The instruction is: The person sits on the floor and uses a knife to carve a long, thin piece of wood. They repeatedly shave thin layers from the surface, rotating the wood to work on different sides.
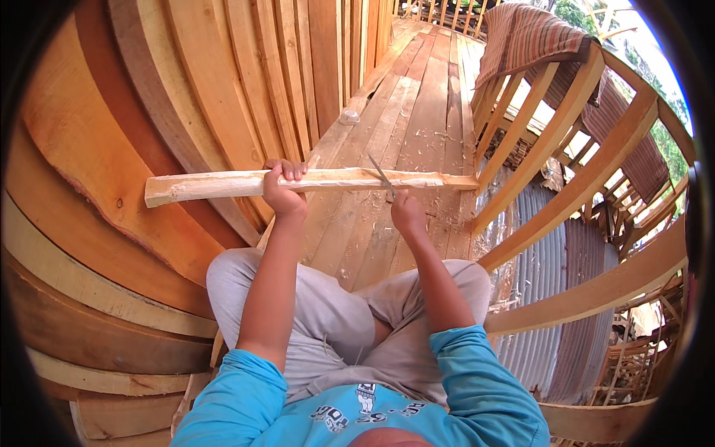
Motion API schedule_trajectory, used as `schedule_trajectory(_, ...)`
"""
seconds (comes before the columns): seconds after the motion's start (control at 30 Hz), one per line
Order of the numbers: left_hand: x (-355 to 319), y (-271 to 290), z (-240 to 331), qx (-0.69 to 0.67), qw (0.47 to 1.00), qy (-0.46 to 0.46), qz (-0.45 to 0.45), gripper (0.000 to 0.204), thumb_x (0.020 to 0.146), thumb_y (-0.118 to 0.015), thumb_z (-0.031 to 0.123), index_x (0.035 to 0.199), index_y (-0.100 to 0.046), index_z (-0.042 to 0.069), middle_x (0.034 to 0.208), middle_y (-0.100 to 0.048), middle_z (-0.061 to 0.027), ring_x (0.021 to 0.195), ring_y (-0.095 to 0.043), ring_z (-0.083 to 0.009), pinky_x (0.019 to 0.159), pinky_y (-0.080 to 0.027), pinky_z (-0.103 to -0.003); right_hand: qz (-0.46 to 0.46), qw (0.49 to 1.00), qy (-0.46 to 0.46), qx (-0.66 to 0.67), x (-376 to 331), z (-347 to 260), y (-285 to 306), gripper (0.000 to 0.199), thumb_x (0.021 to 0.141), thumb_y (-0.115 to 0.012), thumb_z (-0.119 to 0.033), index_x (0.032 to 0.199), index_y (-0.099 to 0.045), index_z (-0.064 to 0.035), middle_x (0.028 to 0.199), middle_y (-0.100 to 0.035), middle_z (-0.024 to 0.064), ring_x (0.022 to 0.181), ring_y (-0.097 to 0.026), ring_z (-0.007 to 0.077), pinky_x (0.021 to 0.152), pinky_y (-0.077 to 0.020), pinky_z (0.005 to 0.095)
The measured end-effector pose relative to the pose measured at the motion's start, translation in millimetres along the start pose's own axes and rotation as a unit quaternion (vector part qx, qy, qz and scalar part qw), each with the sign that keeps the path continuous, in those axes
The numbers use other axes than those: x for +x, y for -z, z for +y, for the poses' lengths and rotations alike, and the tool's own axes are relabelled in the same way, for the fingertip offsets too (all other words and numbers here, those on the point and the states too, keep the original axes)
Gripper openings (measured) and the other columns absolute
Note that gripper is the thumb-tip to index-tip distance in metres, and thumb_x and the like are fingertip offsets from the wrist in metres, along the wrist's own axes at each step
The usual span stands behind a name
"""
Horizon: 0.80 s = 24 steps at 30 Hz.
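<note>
I saw the wooden stick (313,182) lying left to right above the knees, my left hand (283,190) clamped near its middle; my right hand (407,212), fisted on the knife (382,177), sat just right.

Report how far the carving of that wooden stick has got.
Done: pale shavings litter the plank floor, and the stick looks stripped pale along its length. In hand: the left hand grips the stick while the right hand sets a blade against it. Left: the right end, apparently.
</note>
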<state>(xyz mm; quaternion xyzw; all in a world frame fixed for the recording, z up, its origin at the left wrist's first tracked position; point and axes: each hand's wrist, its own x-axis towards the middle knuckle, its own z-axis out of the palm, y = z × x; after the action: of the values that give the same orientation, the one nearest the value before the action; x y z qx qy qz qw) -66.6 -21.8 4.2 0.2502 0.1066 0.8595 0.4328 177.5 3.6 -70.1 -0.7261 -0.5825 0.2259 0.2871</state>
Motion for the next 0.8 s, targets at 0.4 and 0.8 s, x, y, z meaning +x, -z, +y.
schedule_trajectory(0.4,1,-2,1,0.036,0.999,-0.013,0.020,0.014,0.080,-0.052,0.021,0.072,-0.040,0.018,0.056,-0.034,0.0035,0.054,-0.036,-0.0102,0.065,-0.036,-0.031,0.022,0.998,0.016,-0.049,5,-21,8,0.053,0.097,-0.032,-0.030,0.079,-0.067,0.0062,0.081,-0.063,0.0331,0.081,-0.063,0.0485,0.077,-0.0475,0.0576)
schedule_trajectory(0.8,0,-3,1,0.081,0.996,-0.008,0.025,0.014,0.079,-0.049,0.022,0.074,-0.037,0.018,0.055,-0.034,0.0043,0.053,-0.036,-0.0096,0.066,-0.036,-0.031,0.073,0.996,0.045,-0.004,7,-12,-6,0.058,0.098,-0.033,-0.030,0.062,-0.059,0.0067,0.064,-0.057,0.0317,0.064,-0.058,0.0507,0.063,-0.0453,0.0566)
